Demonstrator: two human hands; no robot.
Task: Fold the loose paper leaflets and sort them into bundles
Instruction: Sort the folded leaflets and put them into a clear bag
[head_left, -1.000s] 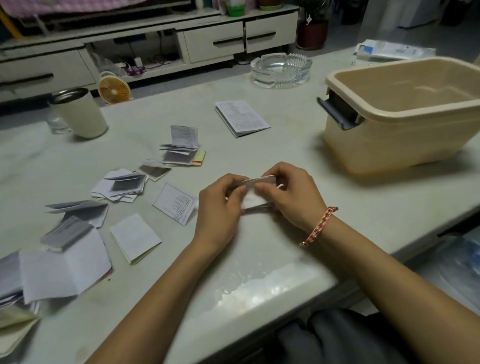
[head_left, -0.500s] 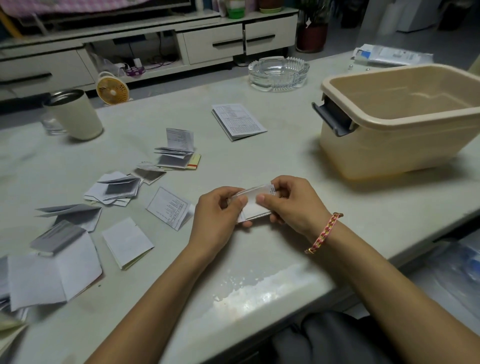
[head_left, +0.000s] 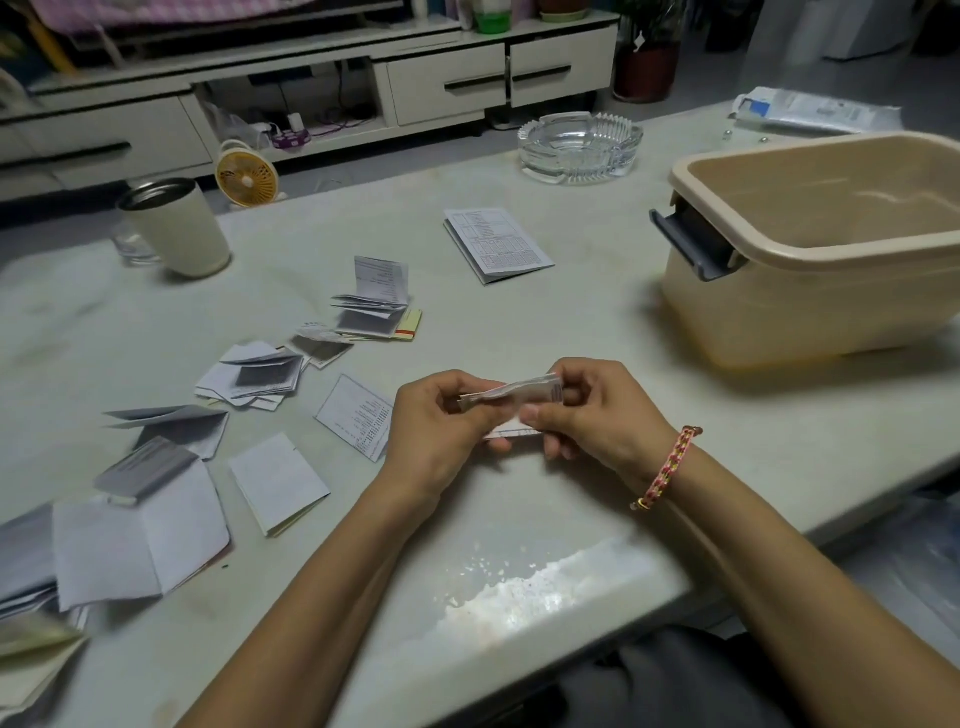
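pale stone-look table top (head_left: 519, 280): my work surface. beige rectangular plastic tub (head_left: 810, 317) stands open-topped at my right, perhaps to receive bundles. white folded paper leaflets (head_left: 260, 374) lie in loose groups at my left, probably kept within reach for sorting. my left hand (head_left: 434, 431) and right hand (head_left: 602, 415) each pinch one end of a small white printed leaflet (head_left: 524, 391), held just above the table between them, likely to press its crease. print on every sheet is too small to read.
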